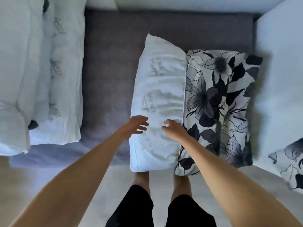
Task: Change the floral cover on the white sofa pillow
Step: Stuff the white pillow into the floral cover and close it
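Note:
A bare white pillow (159,102) with grey lettering lies lengthwise on the grey sofa seat (111,66). Beside it on the right lies a pillow in a black-and-white floral cover (219,102), touching it along one long side. My left hand (136,126) hovers at the white pillow's near left edge with fingers spread and holds nothing. My right hand (173,129) is over the near right part of the white pillow, fingers loosely curled and empty. Whether either hand touches the pillow is unclear.
Two more bare white pillows (49,76) are stacked at the left end of the seat. The white sofa arm (282,79) rises on the right, with another floral piece (290,163) at its near end. My legs stand on pale floor below the seat edge.

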